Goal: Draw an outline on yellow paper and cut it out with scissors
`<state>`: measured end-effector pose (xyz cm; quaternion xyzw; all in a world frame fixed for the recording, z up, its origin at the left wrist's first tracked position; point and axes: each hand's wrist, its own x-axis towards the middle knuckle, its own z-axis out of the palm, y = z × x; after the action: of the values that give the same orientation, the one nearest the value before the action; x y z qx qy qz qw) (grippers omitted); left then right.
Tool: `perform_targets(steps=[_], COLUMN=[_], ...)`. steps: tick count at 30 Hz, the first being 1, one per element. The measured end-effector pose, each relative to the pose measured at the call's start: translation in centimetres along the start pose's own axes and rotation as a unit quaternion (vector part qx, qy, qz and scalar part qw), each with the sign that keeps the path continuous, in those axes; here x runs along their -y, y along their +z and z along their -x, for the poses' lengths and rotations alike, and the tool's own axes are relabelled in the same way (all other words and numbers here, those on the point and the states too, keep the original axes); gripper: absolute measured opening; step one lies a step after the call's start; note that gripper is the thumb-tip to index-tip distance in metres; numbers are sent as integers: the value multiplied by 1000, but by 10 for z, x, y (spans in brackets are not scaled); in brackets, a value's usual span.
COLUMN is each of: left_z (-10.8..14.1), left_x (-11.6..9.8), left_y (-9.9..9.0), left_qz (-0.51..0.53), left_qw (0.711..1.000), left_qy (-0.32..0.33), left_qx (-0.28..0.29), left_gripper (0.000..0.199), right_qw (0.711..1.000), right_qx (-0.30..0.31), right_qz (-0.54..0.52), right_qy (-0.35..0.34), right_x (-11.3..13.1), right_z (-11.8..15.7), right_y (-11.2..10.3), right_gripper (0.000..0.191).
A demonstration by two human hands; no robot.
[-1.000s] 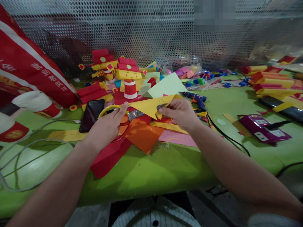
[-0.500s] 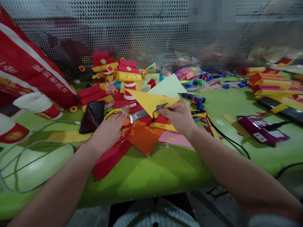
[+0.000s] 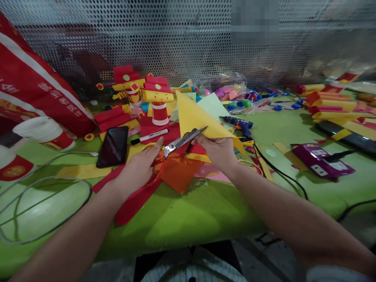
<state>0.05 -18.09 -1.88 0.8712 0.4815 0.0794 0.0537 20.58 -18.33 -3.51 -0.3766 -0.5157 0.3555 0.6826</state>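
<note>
In my left hand [image 3: 139,164] is a pair of scissors [image 3: 173,147] with yellow and orange handles, fingers wrapped in the loops. Their blades point right and lie across the lower edge of a yellow paper sheet [image 3: 199,117]. My right hand [image 3: 219,150] pinches that sheet near the blade tips. A narrow yellow strip hangs at the sheet's right end. Under the hands lie orange paper [image 3: 182,176], red paper [image 3: 135,205] and pink paper [image 3: 216,172]. A white marker [image 3: 151,136] rests just beyond my left hand, with a phone [image 3: 113,147] to its left.
Paper-cup figures [image 3: 160,111] stand at the back. Behind the sheet lies a blue glue gun [image 3: 242,125], its black cord running right. A purple power strip [image 3: 323,160] is on the right; paper cups [image 3: 44,133] and a white cable [image 3: 88,192] on the left.
The yellow sheet has turned, its pointed corner now higher and farther right. The scissor blades have come closer together, and a narrow strip now hangs at the sheet's right.
</note>
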Motion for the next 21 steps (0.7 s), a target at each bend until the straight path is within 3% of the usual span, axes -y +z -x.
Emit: perform_targets(steps=[15,21], left_z=[0,0], left_x=[-4,-5], left_y=[5,5], left_qz=[50,68], left_qw=[999,997], left_qy=[-17,-25], left_qx=[4,-2], left_gripper=[70,71], right_qw=[995,998], right_qx=[-16,-9], right_qz=[97,56], right_qy=[-36,-7], right_x=[-10,0], right_z=[0,4], right_y=[-8,-3], right_gripper=[15,21])
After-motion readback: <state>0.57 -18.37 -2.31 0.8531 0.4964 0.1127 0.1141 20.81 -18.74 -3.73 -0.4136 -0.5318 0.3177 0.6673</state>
